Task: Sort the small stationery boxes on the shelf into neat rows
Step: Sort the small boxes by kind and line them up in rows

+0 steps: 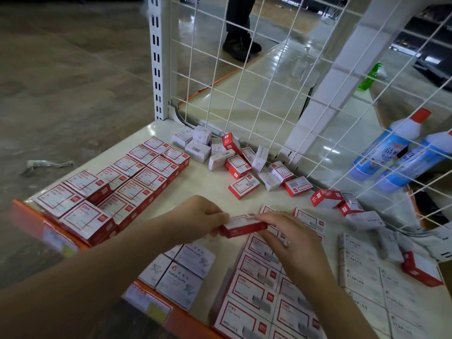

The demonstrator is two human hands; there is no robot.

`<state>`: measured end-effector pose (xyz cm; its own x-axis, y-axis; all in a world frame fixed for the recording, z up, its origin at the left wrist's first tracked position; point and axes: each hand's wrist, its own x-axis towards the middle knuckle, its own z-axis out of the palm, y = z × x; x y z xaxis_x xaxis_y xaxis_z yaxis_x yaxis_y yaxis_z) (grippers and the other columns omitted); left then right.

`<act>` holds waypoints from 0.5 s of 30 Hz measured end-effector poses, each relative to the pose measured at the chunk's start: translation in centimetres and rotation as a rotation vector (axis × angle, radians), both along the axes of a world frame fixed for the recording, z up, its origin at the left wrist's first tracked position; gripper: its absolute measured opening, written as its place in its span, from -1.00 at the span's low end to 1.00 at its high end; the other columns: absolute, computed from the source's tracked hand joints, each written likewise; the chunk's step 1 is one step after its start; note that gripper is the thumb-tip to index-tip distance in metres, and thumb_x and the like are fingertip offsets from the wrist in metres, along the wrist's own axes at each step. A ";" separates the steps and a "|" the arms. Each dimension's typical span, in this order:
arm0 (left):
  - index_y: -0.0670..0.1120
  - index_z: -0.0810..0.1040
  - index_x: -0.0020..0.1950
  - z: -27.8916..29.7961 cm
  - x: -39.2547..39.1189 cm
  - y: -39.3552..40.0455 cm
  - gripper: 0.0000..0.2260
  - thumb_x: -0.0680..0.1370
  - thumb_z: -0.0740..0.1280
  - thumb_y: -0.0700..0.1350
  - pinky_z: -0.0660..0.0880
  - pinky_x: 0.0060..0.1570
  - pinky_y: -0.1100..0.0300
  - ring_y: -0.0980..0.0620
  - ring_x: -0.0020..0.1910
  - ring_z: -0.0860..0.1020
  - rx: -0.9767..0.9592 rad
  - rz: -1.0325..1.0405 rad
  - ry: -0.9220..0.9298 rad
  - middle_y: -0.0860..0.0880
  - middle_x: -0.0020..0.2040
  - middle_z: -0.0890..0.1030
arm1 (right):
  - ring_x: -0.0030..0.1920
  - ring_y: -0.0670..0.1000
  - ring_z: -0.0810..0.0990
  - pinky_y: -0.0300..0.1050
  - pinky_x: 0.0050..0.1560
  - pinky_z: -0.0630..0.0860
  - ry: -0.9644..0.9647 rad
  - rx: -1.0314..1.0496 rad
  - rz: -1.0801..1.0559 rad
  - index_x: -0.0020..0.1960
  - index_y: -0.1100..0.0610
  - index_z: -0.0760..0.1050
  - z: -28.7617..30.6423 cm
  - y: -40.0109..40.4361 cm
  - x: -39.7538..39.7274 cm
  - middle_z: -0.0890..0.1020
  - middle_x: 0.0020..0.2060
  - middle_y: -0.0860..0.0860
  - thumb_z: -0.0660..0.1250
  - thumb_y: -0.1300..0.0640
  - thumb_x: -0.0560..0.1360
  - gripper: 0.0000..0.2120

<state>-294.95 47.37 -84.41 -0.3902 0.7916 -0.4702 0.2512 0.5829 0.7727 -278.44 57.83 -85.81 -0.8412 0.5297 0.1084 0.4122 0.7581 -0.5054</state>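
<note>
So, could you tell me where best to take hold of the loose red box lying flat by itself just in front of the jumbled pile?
Pinch the red box across its two long side walls, coming from above. It lies flat, label up, with bare shelf along both long sides, so fingers should fit there; its right end sits close to a neighbouring white box.

- The small cardboard box point(244, 225) you hold between both hands is red-sided with a white top.
- The rowed flat boxes point(117, 184) on your left are white with red-bordered labels.
- The paper-clip boxes point(186, 272) are white-grey (grey lettering).
- The metal shelf point(203, 189) is cream, edged in orange.
- The plastic bottles point(391, 152) behind the white wire grid point(269, 81) are blue and white, red-capped.
</note>
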 end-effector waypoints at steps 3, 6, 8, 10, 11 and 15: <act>-0.08 0.57 0.15 -0.1 -0.1 -0.1 -0.76 0.61 0.17 -0.05 0.41 -0.19 0.33 0.16 -0.20 0.49 0.080 0.098 -0.014 0.09 -0.16 0.57 | -0.02 -0.45 0.35 -0.56 -0.06 0.25 0.009 0.022 -0.020 0.16 -0.16 0.43 0.1 0.3 0.0 0.37 -0.07 -0.40 0.17 0.01 0.55 -0.79; -0.01 0.55 0.19 -0.1 -0.3 -0.4 -0.77 0.61 0.16 -0.13 0.42 -0.11 0.35 0.22 -0.10 0.50 0.166 0.121 0.013 0.18 -0.11 0.55 | -0.02 -0.39 0.39 -0.52 -0.07 0.33 0.036 -0.012 -0.064 0.09 -0.20 0.37 0.2 0.4 -0.1 0.40 -0.06 -0.32 0.17 -0.01 0.54 -0.84; 0.03 0.56 0.18 0.0 -0.3 -0.6 -0.76 0.60 0.18 -0.18 0.40 -0.13 0.40 0.25 -0.11 0.49 0.187 0.091 -0.001 0.21 -0.11 0.54 | -0.02 -0.36 0.42 -0.49 -0.07 0.39 0.062 -0.114 -0.119 0.05 -0.18 0.37 0.4 0.5 -0.3 0.45 -0.07 -0.28 0.19 0.00 0.52 -0.87; 0.02 0.55 0.20 0.0 -0.1 -0.7 -0.75 0.58 0.22 -0.19 0.41 -0.14 0.44 0.28 -0.11 0.50 0.198 0.056 -0.015 0.20 -0.07 0.57 | -0.06 -0.32 0.46 -0.44 -0.14 0.41 0.068 -0.213 -0.174 0.03 -0.15 0.41 0.6 0.6 -0.5 0.50 -0.08 -0.24 0.21 0.03 0.53 -0.89; 0.01 0.54 0.22 0.0 0.0 -0.7 -0.75 0.57 0.25 -0.19 0.43 -0.11 0.45 0.29 -0.10 0.51 0.207 0.047 -0.023 0.17 -0.01 0.59 | -0.06 -0.30 0.47 -0.44 -0.16 0.39 0.065 -0.248 -0.196 0.03 -0.13 0.43 0.8 0.7 -0.6 0.52 -0.08 -0.23 0.21 0.05 0.54 -0.89; -0.03 0.52 0.23 -0.4 0.4 -0.6 -0.74 0.54 0.31 -0.14 0.50 0.00 0.34 0.16 0.00 0.57 0.201 0.070 -0.029 0.08 0.08 0.61 | -0.05 -0.19 0.54 -0.34 -0.14 0.46 0.078 -0.383 -0.273 0.02 -0.10 0.48 1.0 0.7 -1.0 0.58 -0.09 -0.17 0.19 0.05 0.56 -0.89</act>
